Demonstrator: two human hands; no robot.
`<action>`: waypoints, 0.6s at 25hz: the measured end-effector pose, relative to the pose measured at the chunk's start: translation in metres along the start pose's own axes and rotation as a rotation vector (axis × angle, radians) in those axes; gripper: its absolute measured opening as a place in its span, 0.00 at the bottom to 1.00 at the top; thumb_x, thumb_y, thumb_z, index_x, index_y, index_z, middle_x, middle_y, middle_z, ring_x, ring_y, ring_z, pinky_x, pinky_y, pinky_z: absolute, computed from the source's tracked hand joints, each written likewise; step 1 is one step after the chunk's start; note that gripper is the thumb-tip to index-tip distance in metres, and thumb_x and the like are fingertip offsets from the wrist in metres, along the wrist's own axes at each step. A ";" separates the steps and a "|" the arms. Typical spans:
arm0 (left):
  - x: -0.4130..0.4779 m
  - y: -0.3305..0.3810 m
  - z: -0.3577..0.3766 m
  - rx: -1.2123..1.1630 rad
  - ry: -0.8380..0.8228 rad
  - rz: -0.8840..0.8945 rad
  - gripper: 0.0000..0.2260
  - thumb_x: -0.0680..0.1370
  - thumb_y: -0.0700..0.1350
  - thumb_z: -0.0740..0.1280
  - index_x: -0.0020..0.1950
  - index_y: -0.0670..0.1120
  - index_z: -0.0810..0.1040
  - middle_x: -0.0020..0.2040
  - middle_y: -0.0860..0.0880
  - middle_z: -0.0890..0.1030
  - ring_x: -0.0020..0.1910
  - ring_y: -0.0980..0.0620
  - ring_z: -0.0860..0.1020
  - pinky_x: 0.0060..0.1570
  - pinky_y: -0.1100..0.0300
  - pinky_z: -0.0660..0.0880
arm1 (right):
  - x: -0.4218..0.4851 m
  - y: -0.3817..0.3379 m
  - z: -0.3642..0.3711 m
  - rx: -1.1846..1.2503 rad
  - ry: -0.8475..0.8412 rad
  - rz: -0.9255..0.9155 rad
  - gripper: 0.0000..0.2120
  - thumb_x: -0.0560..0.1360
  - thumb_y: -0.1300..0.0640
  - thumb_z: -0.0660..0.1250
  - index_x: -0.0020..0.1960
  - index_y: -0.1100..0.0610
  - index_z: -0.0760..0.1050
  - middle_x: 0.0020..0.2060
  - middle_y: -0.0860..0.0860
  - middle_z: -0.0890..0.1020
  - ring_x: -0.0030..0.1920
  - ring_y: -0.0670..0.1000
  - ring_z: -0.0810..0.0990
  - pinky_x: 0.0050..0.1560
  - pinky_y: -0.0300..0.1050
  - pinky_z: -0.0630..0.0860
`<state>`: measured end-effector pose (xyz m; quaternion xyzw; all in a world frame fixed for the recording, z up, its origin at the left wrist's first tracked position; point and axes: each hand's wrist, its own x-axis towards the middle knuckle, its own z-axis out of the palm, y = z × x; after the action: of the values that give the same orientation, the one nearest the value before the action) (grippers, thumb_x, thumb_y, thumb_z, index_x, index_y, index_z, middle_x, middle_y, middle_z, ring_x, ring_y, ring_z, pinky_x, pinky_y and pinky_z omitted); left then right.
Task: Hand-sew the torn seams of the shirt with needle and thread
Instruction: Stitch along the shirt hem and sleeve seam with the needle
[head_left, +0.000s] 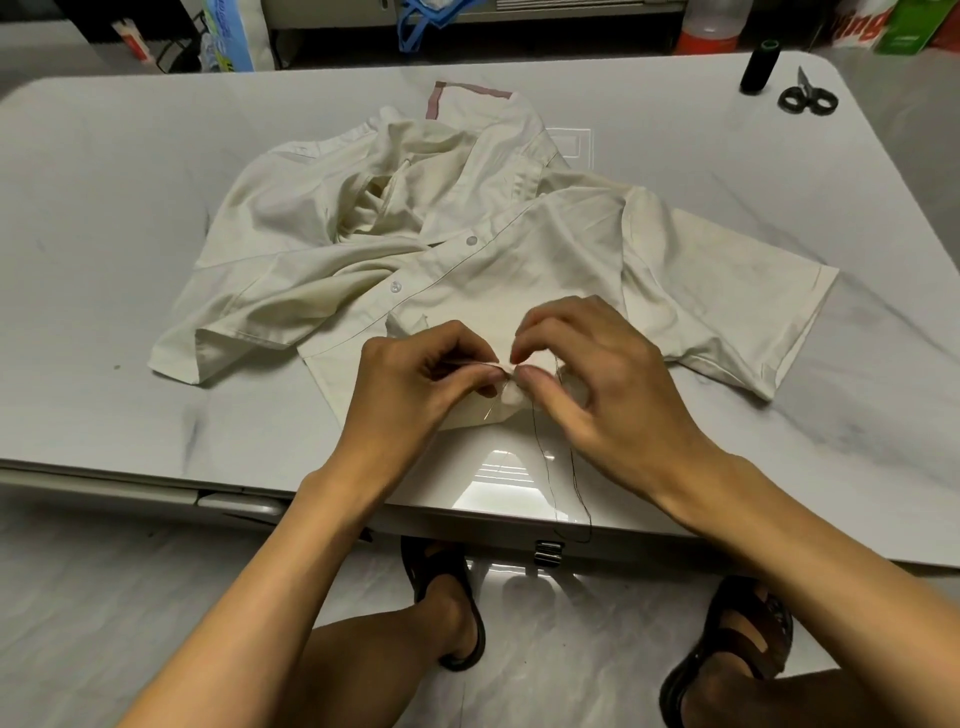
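A cream short-sleeved shirt (467, 234) lies crumpled on the white table (104, 208). Its near hem is bunched between my two hands. My left hand (415, 384) pinches a fold of the fabric between thumb and fingers. My right hand (597, 374) pinches the same fold from the right, fingertips touching the cloth. A dark thread (545, 467) hangs from that spot in a loop over the table's front edge. A thin needle (488, 410) seems to show just below the left fingers, but it is too small to be sure.
A black thread spool (759, 67) and black-handled scissors (807, 96) sit at the far right corner of the table. Bags and boxes stand behind the table. My sandalled feet (452, 597) are on the floor under the front edge.
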<state>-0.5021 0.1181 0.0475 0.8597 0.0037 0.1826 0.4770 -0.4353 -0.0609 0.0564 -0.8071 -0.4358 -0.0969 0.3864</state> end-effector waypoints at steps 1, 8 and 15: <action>0.001 0.002 -0.001 -0.042 -0.022 -0.056 0.02 0.74 0.37 0.75 0.44 0.39 0.83 0.36 0.47 0.85 0.37 0.53 0.85 0.45 0.55 0.81 | -0.002 0.000 0.001 -0.088 0.005 -0.067 0.04 0.75 0.58 0.69 0.49 0.56 0.80 0.52 0.51 0.80 0.49 0.51 0.76 0.49 0.45 0.71; 0.003 0.006 -0.005 -0.151 -0.100 -0.173 0.01 0.75 0.37 0.74 0.44 0.40 0.83 0.37 0.47 0.85 0.39 0.50 0.85 0.46 0.59 0.80 | -0.001 0.000 0.005 -0.308 0.020 -0.150 0.06 0.71 0.56 0.72 0.48 0.52 0.84 0.51 0.51 0.81 0.49 0.52 0.72 0.48 0.46 0.63; 0.005 0.006 -0.007 -0.262 -0.147 -0.247 0.01 0.76 0.35 0.72 0.46 0.38 0.83 0.38 0.43 0.85 0.40 0.46 0.86 0.48 0.60 0.79 | 0.001 0.004 0.005 -0.351 0.121 -0.208 0.06 0.76 0.54 0.70 0.45 0.53 0.84 0.49 0.51 0.83 0.47 0.52 0.71 0.46 0.47 0.63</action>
<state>-0.5002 0.1217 0.0570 0.7942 0.0505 0.0581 0.6027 -0.4325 -0.0581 0.0513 -0.8055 -0.4692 -0.2588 0.2531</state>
